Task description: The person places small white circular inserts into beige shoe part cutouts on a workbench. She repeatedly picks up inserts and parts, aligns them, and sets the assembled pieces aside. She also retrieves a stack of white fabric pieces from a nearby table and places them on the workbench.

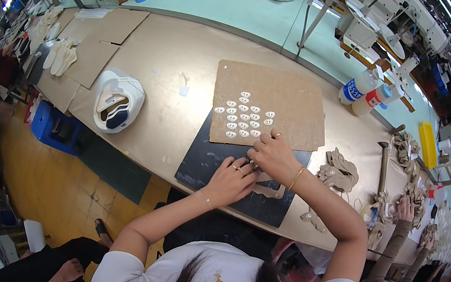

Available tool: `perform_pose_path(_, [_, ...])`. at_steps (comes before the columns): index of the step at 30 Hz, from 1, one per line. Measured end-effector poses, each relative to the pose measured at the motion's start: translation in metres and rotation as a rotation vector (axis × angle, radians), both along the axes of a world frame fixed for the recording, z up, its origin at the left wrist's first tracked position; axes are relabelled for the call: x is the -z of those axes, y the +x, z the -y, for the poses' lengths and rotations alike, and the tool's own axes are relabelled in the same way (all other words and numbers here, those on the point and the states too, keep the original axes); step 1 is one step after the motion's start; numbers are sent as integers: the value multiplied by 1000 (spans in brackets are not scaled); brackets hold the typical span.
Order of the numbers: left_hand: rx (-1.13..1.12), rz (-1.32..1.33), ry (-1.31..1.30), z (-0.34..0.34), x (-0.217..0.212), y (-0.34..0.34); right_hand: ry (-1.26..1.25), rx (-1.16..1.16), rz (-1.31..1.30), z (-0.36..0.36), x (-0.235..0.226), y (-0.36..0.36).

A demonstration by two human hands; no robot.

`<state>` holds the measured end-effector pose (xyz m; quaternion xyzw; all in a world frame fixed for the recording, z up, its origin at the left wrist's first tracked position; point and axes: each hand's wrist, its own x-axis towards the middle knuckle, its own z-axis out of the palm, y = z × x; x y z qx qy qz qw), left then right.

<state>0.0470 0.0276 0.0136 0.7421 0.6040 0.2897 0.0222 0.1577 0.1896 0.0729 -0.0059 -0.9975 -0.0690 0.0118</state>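
Head view, only one we have. Centre of frame: our left hand (229, 181) lies flat, fingers spread, pressing down on a tan cut-out piece (269, 189) that sits on a dark mat (204, 164). Our right hand (273, 155) is just above it, fingers curled narrow and pinched at the mat's upper edge, where the cardboard sheet (278, 99) overlaps it. We cannot tell whether it holds one of the small pieces.

The tan piece looks like thin die-cut leather or board: flat, light, with an open window in the middle. We judge it floppy at the narrow bars and likely to bend if lifted by one corner, so better taken at the wider outer edge, or slid off the mat first. The matte surface should not be slippery.

On the cardboard, slightly above centre, are rows of small white oval pieces (243, 117), tiny and light, probably fingertip-pinch only and easy to scatter. The cardboard is brown, stiff, rough. The mat is smooth, dark, rectangular.

Centre right: a stack of tan cut-outs (339, 171), same material with jagged outlines. A hammer (383, 164) lies beside it. Upper right holds two plastic bottles (368, 92). Centre left has a white shoe (117, 101), rounded, soft upper. The table (168, 56) is beige and smooth. Lower right, another person's hand (405, 207) rests among more cut-outs.
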Motion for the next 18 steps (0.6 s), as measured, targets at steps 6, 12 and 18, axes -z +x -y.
perform_pose_path(6, [23,71,-60,-3,-3,-4,-209,347,-157,-4,-30,19])
perform_pose_path(12, [-50,416,-85,-4,-7,-12,-561,615,-144,13,-18,54])
perform_pose_path(18, [-199,660,-90,14,-9,-22,-775,640,-367,45,18,72])
